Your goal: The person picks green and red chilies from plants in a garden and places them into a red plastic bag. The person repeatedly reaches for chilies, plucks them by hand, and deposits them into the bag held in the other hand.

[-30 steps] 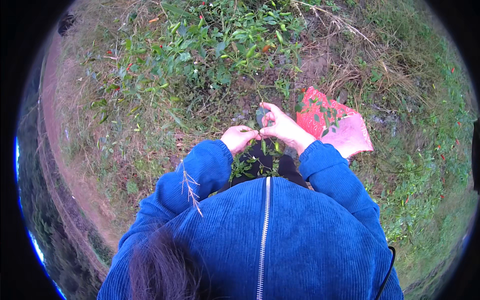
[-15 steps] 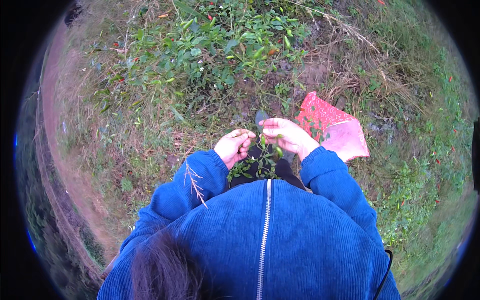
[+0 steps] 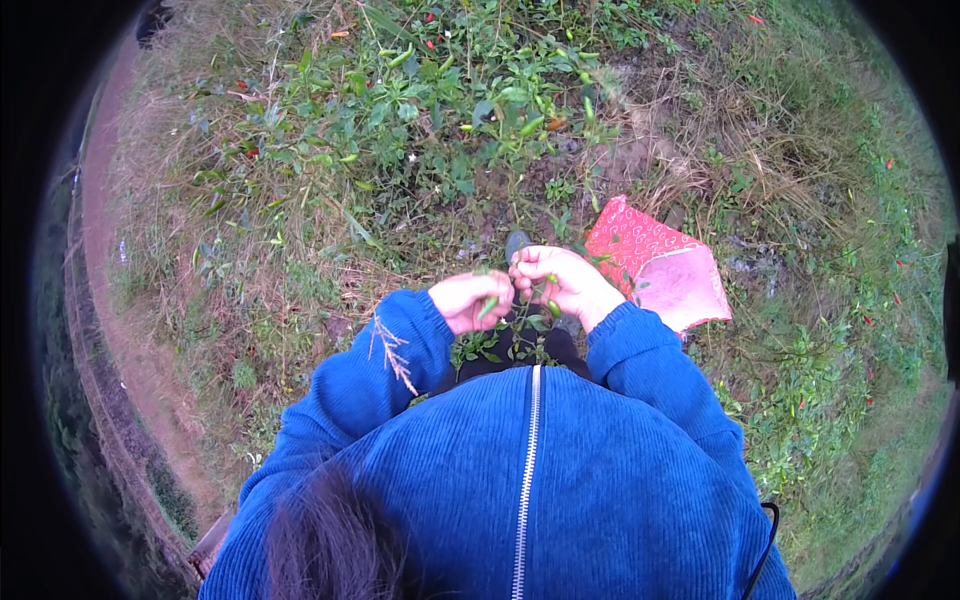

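weedy grnd [image 3: 640, 130] w/ red patterned bag [image 3: 632, 238] on it

Counting from the middle of the view, a reddish dirt path [image 3: 104, 215] curves along the rim from ten o'clock to eight, with dark trees [image 3: 95, 490] outside it at eight. Dry grass [image 3: 165, 115] spreads at ten, and farther out that way a dark shape [image 3: 152, 22], too blurred to name, sits at the edge. Bare soil [image 3: 640, 122] shows between one and two, straw [image 3: 775, 180] lies at two, and green grass [image 3: 850, 505] grows at four
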Tool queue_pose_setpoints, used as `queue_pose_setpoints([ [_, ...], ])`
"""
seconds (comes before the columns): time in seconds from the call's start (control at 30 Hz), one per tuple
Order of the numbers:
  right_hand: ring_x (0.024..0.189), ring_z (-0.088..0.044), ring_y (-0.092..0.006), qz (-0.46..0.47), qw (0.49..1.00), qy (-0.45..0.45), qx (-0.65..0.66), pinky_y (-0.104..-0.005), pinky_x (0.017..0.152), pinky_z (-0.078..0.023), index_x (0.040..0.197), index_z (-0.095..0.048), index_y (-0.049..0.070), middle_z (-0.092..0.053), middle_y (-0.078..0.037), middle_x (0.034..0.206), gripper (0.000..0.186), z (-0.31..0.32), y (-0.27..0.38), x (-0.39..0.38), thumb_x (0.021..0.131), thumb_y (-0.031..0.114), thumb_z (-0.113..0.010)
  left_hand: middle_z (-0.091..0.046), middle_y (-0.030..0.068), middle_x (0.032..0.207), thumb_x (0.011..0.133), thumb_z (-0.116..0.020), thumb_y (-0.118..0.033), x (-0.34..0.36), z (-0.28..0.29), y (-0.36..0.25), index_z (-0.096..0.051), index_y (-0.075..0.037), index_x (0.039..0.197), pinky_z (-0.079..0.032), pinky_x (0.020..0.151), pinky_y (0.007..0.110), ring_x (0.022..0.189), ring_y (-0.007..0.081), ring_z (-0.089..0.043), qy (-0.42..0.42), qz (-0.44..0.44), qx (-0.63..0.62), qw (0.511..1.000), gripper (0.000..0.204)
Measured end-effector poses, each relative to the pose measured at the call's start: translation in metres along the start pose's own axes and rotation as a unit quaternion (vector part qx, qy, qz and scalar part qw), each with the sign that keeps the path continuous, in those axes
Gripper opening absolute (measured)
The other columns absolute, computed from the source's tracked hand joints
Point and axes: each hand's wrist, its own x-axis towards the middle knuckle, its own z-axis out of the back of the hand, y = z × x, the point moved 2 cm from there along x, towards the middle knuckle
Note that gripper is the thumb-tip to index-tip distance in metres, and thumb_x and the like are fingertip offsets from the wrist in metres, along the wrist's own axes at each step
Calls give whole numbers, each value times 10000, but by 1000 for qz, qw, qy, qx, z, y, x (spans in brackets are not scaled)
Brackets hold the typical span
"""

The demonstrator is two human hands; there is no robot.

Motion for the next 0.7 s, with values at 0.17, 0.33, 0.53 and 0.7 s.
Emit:
queue_pose_setpoints([
  [0.17, 763, -587, -134, 42, 995, -90, -23, -308, 711, -506, 932, -575, 71, -600, -15, 831, 94, 0, 3, -5, 852, 81, -625, -561, 10, 806, 942, -526, -218, -17, -15, 4, -536, -83, 884, -464, 549, 231, 663, 111, -540, 55, -41, -110, 991, 148],
  [0.33, 738, -550, -123, 70, 970, -168, -162, -288, 662, -466, 905, -542, 87, -560, 9, 819, 84, -4, 1, 1, 871, 104, -617, -521, -21, 757, 973, -478, -207, -5, -20, 1, -546, -70, 978, -464, 539, 216, 613, 80, -490, -208, -44, 39, 976, 153],
  [0.53, 689, -504, -78, 142, 926, -169, -307, -232, 534, -401, 916, -523, 64, -539, -1, 776, 70, -19, -7, 12, 878, 73, -581, -386, -71, 612, 917, -575, -383, 16, -18, 6, -586, -100, 915, -270, 436, 201, 504, 49, -331, -182, 28, 123, 975, 283],
  [0.7, 662, -491, -85, 184, 938, -162, -247, -235, 526, -402, 931, -521, 64, -525, 0, 782, 65, -14, -10, 8, 883, 38, -557, -534, -37, 674, 904, -601, -323, 5, -27, 3, -634, -98, 884, -380, 504, 230, 580, 65, -457, -109, -30, 313, 943, 228],
])
